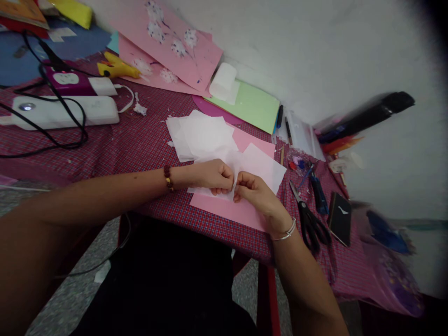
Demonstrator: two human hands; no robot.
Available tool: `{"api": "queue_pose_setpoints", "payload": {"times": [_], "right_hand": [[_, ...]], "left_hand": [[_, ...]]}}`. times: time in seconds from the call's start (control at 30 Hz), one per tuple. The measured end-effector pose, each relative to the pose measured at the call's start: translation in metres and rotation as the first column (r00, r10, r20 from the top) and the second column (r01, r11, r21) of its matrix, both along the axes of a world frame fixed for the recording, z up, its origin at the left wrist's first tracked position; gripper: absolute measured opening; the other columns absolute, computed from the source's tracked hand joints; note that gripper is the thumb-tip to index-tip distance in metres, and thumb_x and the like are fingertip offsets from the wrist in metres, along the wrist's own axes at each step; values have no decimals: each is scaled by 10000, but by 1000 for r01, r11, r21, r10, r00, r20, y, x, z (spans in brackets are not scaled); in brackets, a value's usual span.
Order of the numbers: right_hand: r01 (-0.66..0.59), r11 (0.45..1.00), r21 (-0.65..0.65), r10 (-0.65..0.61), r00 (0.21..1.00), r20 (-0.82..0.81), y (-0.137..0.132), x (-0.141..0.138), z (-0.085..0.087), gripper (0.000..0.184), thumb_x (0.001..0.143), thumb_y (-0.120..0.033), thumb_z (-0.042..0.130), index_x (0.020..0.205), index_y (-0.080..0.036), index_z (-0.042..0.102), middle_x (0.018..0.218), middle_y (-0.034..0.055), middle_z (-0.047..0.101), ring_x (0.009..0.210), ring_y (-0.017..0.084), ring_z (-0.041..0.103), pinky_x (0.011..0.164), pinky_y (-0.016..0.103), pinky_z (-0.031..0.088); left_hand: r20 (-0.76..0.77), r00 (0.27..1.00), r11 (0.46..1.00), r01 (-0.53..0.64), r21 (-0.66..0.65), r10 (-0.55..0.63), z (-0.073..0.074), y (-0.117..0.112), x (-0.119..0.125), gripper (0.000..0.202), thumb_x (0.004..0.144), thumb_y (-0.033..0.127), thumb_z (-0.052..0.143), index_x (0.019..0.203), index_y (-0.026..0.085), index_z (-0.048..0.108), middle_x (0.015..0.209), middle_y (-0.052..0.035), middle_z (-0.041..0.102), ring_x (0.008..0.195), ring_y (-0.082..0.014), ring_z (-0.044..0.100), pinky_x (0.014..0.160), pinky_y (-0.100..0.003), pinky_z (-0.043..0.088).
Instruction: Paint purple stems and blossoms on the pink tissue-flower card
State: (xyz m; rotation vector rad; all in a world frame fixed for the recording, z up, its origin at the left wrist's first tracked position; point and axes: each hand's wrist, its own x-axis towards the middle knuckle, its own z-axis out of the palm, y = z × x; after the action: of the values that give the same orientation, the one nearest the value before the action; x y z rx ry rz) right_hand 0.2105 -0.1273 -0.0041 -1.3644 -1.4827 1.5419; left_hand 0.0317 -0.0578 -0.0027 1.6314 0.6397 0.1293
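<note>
My left hand and my right hand meet over a pink paper sheet at the table's near edge. Both pinch the same piece of thin white tissue paper between fingers and thumbs. More white tissue sheets lie spread just beyond the hands, and one sheet reaches to the right. A bead bracelet is on my left wrist and a metal bangle on my right.
Black-handled scissors, a blue cutter and a small black notebook lie right of the hands. A white power strip with black cables, a yellow glue gun, a tissue roll, green paper and pink flower artwork sit farther back on the checked tablecloth.
</note>
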Motion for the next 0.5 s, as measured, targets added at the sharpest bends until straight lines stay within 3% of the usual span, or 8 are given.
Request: {"api": "queue_pose_setpoints", "payload": {"times": [0.13,0.23,0.37,0.5], "right_hand": [[24,999,26,-24,1000,0,-1,0,2,119,817,-307,551,765,-207,513,602,-41,568,526,93,541,541,250,480],[29,999,45,-31,998,53,-1,-1,-2,177,791,-333,616,766,-213,488,622,-49,530,524,90,514,511,247,473],[90,994,59,-95,991,94,0,-1,-7,162,755,-242,619,729,-217,462,584,-75,463,474,76,466,463,230,444],[155,985,79,-160,986,55,1,3,-5,113,743,-220,598,837,-221,536,616,-73,489,485,82,476,464,228,455]], "left_hand": [[38,998,997,-41,-61,43,-5,0,2,75,695,188,538,661,140,584,594,5,575,529,-77,525,533,-188,439],[58,993,985,-95,-141,104,-5,3,2,55,713,200,576,722,146,576,601,8,584,558,-86,550,562,-196,453],[118,966,967,-213,-141,230,16,14,-9,113,739,213,593,823,141,615,684,-12,628,573,-85,556,600,-228,449],[164,919,933,-355,-50,359,38,28,-27,156,774,233,589,864,116,640,724,-34,636,583,-71,535,622,-232,429]]}}
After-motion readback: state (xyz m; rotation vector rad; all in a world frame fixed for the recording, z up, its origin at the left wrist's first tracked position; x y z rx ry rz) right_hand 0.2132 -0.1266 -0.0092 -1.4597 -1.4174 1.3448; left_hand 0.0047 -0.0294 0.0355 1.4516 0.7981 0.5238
